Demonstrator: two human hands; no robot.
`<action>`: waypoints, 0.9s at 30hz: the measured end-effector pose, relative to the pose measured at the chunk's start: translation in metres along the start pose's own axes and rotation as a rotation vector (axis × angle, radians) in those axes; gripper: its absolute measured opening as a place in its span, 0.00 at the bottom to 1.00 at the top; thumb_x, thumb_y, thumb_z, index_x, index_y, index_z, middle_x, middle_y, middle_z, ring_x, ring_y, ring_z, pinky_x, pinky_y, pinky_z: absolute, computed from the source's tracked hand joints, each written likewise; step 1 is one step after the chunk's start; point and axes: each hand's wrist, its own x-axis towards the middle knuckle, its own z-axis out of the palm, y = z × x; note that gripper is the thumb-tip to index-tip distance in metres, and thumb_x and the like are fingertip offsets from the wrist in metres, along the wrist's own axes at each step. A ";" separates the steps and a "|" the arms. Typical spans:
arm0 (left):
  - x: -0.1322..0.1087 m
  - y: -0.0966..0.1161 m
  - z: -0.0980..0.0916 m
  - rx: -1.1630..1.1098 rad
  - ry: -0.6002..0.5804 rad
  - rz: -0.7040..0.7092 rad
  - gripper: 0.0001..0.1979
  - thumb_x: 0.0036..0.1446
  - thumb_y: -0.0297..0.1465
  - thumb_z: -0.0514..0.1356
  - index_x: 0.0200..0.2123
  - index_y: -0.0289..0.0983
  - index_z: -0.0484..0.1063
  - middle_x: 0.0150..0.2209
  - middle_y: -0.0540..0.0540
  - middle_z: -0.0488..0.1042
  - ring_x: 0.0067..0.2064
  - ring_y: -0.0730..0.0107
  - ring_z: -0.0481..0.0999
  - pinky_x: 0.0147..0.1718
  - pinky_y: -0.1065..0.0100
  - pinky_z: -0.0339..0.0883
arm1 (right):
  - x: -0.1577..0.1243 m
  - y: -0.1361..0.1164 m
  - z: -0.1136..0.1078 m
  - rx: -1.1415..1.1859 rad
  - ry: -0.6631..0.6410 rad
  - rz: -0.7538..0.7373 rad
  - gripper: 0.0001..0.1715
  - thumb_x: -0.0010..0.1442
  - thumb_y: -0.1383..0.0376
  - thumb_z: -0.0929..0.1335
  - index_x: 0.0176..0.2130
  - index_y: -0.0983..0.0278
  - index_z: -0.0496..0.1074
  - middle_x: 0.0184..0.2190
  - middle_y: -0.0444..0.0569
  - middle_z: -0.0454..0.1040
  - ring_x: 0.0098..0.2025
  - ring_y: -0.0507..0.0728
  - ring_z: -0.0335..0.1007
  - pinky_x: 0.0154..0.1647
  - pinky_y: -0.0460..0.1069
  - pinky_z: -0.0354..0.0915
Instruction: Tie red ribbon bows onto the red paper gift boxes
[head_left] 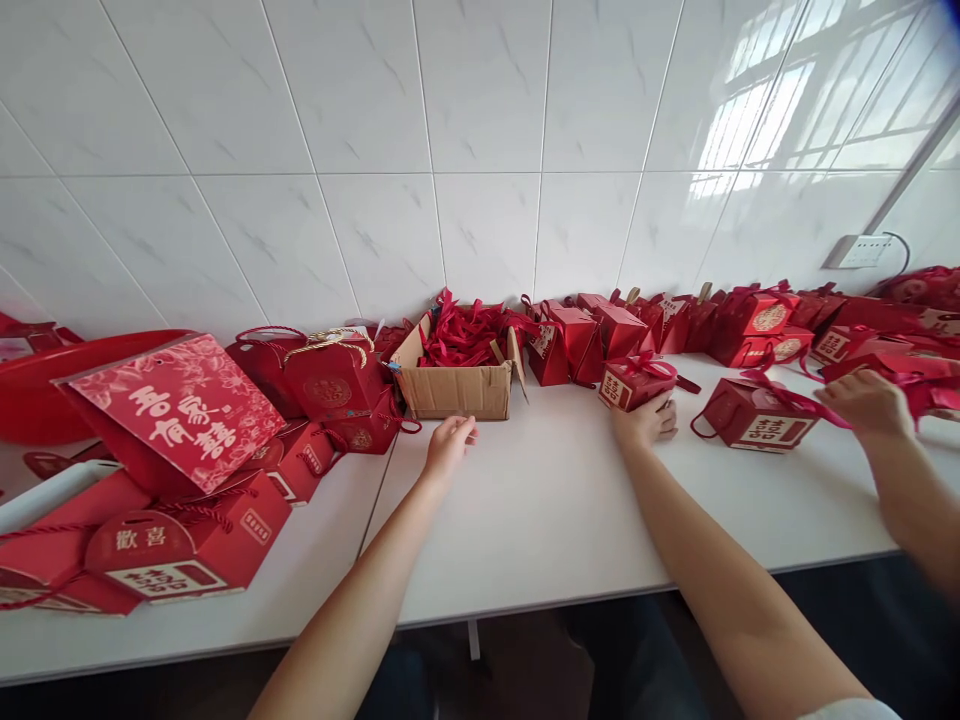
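My right hand [651, 420] is closed around the lower side of a small red gift box [639, 382] with a ribbon on top, low over the white table. My left hand [451, 445] is at the table just in front of an open cardboard box [454, 392]; its fingers are curled together, and nothing shows in them. A tangle of red ribbons [469, 335] fills that cardboard box. To the right of my right hand stands another red gift box [759, 418] with a pale label and a pink-red ribbon.
A co-worker's hand [870, 402] is by that box's ribbon at the right. Red gift boxes [574, 340] line the tiled wall. At left, larger red boxes [187, 550] are piled before a red basin [30, 385]. A wall socket [859, 251] is at upper right.
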 end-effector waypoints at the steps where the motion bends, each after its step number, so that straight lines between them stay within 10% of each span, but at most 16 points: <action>1: 0.001 -0.001 -0.001 0.037 0.072 0.077 0.11 0.49 0.39 0.59 0.29 0.38 0.65 0.38 0.41 0.72 0.47 0.54 0.70 0.46 0.57 0.60 | -0.001 0.000 0.000 -0.013 -0.023 -0.002 0.54 0.47 0.56 0.72 0.64 0.68 0.45 0.64 0.66 0.44 0.65 0.71 0.39 0.63 0.66 0.41; 5: 0.007 -0.005 -0.009 0.225 0.352 0.379 0.11 0.47 0.29 0.60 0.36 0.38 0.64 0.52 0.38 0.64 0.62 0.53 0.54 0.60 0.53 0.43 | -0.003 0.000 -0.002 -0.075 -0.106 -0.028 0.35 0.49 0.59 0.69 0.54 0.67 0.61 0.60 0.66 0.52 0.62 0.72 0.44 0.58 0.66 0.45; 10: 0.017 -0.014 -0.022 0.611 0.740 0.524 0.19 0.47 0.25 0.60 0.44 0.35 0.62 0.54 0.33 0.58 0.60 0.48 0.55 0.56 0.50 0.49 | -0.005 -0.001 -0.005 -0.146 -0.246 -0.133 0.23 0.50 0.57 0.67 0.42 0.70 0.70 0.50 0.68 0.64 0.56 0.74 0.55 0.53 0.66 0.49; 15: 0.023 -0.021 -0.025 0.657 0.793 0.456 0.25 0.46 0.25 0.60 0.49 0.35 0.59 0.57 0.32 0.55 0.60 0.45 0.53 0.53 0.49 0.52 | -0.014 -0.003 -0.004 -0.098 -0.475 -0.416 0.14 0.53 0.57 0.66 0.32 0.65 0.74 0.33 0.55 0.74 0.41 0.63 0.68 0.48 0.57 0.57; 20: 0.023 -0.021 -0.031 0.623 0.902 0.411 0.31 0.44 0.26 0.61 0.53 0.35 0.55 0.57 0.31 0.54 0.58 0.42 0.54 0.50 0.47 0.53 | -0.036 -0.005 0.005 0.022 -0.642 -0.745 0.13 0.51 0.57 0.68 0.34 0.61 0.77 0.40 0.50 0.74 0.46 0.59 0.67 0.51 0.52 0.59; 27: 0.007 0.009 -0.051 0.586 1.062 0.692 0.28 0.40 0.27 0.59 0.47 0.35 0.55 0.49 0.36 0.58 0.53 0.47 0.58 0.52 0.48 0.52 | -0.037 -0.004 0.011 0.126 -0.722 -0.873 0.13 0.55 0.61 0.65 0.35 0.63 0.77 0.40 0.50 0.73 0.45 0.57 0.69 0.49 0.49 0.62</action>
